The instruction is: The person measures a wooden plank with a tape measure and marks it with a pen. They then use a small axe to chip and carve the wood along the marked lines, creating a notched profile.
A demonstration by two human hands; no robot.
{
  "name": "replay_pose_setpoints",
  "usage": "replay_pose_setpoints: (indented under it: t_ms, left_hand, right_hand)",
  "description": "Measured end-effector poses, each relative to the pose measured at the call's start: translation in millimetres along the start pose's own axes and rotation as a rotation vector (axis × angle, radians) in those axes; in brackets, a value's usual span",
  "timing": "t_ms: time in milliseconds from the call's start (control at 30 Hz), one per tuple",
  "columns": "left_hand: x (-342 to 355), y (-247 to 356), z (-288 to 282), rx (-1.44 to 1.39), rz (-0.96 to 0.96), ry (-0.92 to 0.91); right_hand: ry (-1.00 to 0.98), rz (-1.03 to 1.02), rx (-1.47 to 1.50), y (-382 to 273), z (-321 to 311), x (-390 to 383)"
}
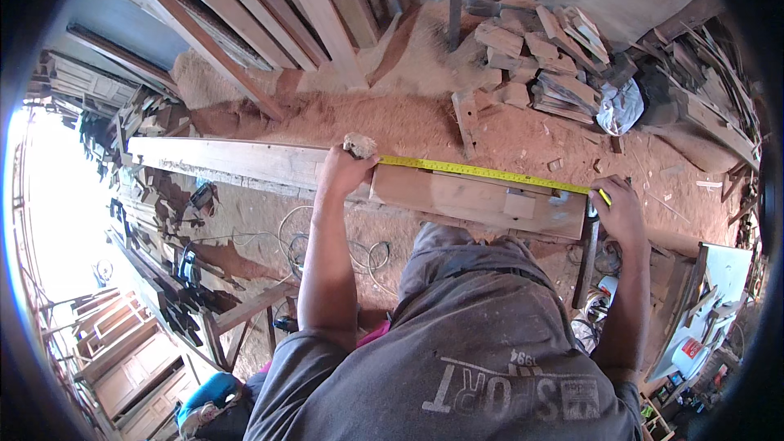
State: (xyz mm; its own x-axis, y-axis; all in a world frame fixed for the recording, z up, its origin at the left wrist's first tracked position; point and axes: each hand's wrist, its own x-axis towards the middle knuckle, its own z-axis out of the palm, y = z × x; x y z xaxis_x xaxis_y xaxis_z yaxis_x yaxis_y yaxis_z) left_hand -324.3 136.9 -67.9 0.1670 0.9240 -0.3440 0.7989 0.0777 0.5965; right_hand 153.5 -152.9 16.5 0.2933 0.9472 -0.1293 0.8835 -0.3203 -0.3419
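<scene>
A long wooden plank [237, 159] lies across the view over a sawdust-covered floor. A yellow measuring tape [482, 171] is stretched along the plank's far edge. My left hand [347, 170] is closed on the tape's case end, pressing it against the plank near its middle. My right hand [619, 206] holds the tape's other end at the plank's right end, with a pencil tip showing by the fingers. A shorter board [478, 200] lies on the plank between both hands.
Long boards [269, 16] lean at the back. A heap of wood offcuts [547, 57] and a plastic bag [618, 106] lie at the back right. Cables [327, 249] coil under the plank. Wooden doors [131, 359] stack at the lower left.
</scene>
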Motion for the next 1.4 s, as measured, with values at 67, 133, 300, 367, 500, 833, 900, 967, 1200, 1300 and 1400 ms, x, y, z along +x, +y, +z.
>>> replay_pose_setpoints:
  t_ms: [67,133,300,367,500,833,900,967,1200,1300,1400]
  left_hand:
    - [-5,5,-4,0.035,0.006,0.023]
    - [0,-5,-2,0.023,0.008,0.025]
    - [5,-6,-3,-0.067,-0.016,-0.018]
    - [1,7,-8,-0.087,-0.034,-0.038]
    - [-1,8,-12,-0.334,-0.056,-0.117]
    - [-13,25,-20,-0.248,-0.055,-0.085]
    - [-11,21,-17,-0.291,-0.049,-0.099]
    - [-9,16,-16,-0.299,-0.050,-0.106]
    - [8,-15,-2,-0.201,0.019,-0.074]
    - [11,-21,-1,-0.224,0.012,-0.096]
    - [4,-8,-5,-0.238,-0.009,-0.102]
  right_hand:
    - [-0.016,0.006,0.021,2,1,2]
    - [-0.049,0.034,0.024,-2,-1,4]
    - [-0.020,0.004,0.070,6,5,4]
    - [-0.013,-0.021,0.060,10,5,4]
    - [-0.019,-0.025,0.089,9,4,7]
    - [-0.067,0.005,0.054,5,-4,11]
    - [-0.062,0.010,0.060,6,-3,11]
    - [-0.071,0.027,0.066,4,-4,11]
    - [-0.065,-0.007,0.041,9,-2,12]
    - [-0.070,-0.002,0.049,3,-5,13]
    - [-0.064,-0.001,0.059,3,-5,12]
